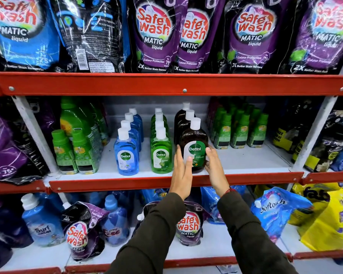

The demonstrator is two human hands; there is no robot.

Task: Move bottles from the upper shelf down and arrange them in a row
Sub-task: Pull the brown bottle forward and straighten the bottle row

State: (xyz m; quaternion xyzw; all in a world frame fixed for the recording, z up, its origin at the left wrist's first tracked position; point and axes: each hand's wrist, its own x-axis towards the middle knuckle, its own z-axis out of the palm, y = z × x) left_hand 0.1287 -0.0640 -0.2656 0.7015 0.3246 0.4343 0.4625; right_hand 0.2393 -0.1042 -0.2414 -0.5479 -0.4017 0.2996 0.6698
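On the middle shelf [246,165] three rows of white-capped Dettol bottles run front to back: blue ones [125,155], green ones [161,153] and brown ones. The front brown bottle [194,143] stands upright at the shelf's front edge. My left hand [181,173] presses its left side, thumb across the label. My right hand [214,167] cups its right side. Both hands grip this bottle together. Two more brown bottles stand behind it.
Small green bottles [240,131] stand right of the brown row, and larger green ones [73,151] to the left. Safewash pouches [152,34] fill the top shelf. The red shelf lip [127,182] runs below the hands. Pouches and blue bottles crowd the bottom shelf.
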